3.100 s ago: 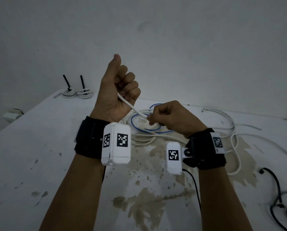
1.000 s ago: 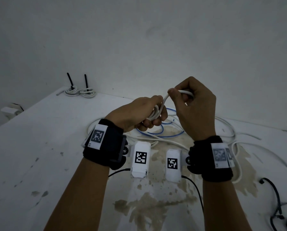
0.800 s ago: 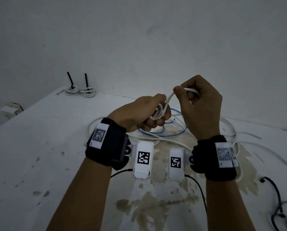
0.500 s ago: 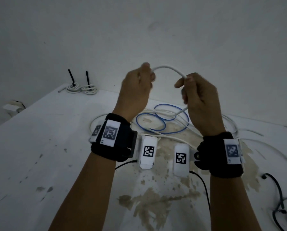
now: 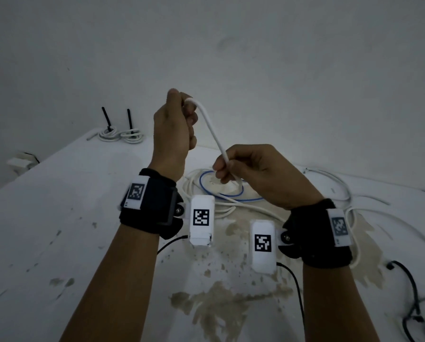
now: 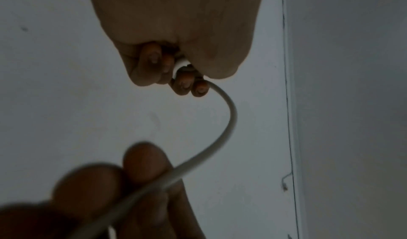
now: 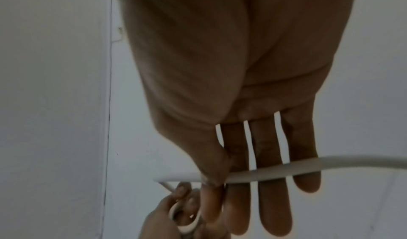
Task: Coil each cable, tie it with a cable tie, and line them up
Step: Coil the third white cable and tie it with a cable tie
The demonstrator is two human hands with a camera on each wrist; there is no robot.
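Observation:
A white cable runs taut between my two hands above the white table. My left hand is raised in a fist and grips a small coil of this cable. Lower and to the right, my right hand pinches the cable between thumb and forefinger; the other fingers stay fairly straight. The left wrist view shows the cable curving from the left fingers down to the right hand. The cable's loose rest lies in a tangle under my hands.
Two coiled white cables with upright black ties sit at the table's far left. A blue cable loops in the tangle. More white cable trails right. A black cable lies at the right edge. Brown stains mark the table's middle.
The left hand has risen with the coil while the right hand dropped lower and slid along the cable. The arch of cable between them has pulled into a straight slanted run.

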